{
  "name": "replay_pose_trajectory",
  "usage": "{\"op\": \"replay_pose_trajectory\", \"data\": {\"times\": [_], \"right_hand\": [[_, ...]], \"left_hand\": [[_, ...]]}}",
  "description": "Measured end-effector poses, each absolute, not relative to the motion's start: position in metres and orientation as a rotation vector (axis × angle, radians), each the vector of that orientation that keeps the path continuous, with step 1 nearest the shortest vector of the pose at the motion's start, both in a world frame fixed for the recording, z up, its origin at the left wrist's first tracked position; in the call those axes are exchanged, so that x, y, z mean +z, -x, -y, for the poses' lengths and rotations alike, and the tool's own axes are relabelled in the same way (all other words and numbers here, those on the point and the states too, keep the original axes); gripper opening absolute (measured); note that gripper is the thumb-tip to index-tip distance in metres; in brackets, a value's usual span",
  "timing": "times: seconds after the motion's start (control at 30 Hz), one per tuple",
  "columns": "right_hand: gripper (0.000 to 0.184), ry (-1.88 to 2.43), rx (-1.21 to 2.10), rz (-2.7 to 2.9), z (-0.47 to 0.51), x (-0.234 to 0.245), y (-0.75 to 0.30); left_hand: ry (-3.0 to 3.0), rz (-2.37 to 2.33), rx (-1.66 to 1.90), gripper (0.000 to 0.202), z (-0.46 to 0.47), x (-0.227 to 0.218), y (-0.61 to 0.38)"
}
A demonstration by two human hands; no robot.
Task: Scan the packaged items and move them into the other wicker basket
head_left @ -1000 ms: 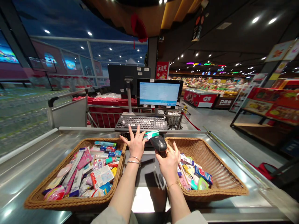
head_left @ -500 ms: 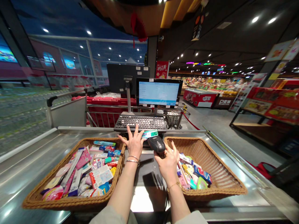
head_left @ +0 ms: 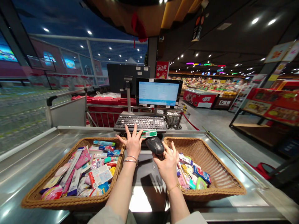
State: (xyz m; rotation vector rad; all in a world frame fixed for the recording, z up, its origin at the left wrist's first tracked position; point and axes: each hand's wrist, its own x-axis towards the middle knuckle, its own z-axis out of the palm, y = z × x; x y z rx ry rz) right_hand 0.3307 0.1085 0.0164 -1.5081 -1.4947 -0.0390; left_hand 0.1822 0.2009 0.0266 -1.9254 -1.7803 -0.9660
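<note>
My left hand (head_left: 132, 142) holds a small green-and-white box (head_left: 149, 133) between thumb and forefinger, its other fingers spread, just in front of the keyboard (head_left: 140, 122). My right hand (head_left: 167, 161) grips a black handheld scanner (head_left: 154, 145) whose head points up at the box from just below it. Both hands hover between two wicker baskets. The left basket (head_left: 70, 200) is full of small packaged goods. The right basket (head_left: 224, 183) holds a smaller pile at its near left corner.
A lit checkout screen (head_left: 158, 92) stands behind the keyboard, with a dark monitor back (head_left: 121, 76) to its left. The steel counter (head_left: 28, 161) spreads to both sides. Red carts (head_left: 105, 109) sit behind it. Shop shelves (head_left: 268, 109) line the aisle at right.
Both hands and the box drifted slightly left and up; the scanner stays aimed at the box. The view shifted a little.
</note>
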Motion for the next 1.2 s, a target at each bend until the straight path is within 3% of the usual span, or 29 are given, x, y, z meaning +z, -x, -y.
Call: {"op": "replay_pose_trajectory", "data": {"times": [1.2], "right_hand": [[0.038, 1.734, -0.134, 0.801, -0.081, 0.035, -0.430]], "left_hand": [[2.178, 1.574, -1.011, 0.038, -0.186, 0.040, -0.277]]}}
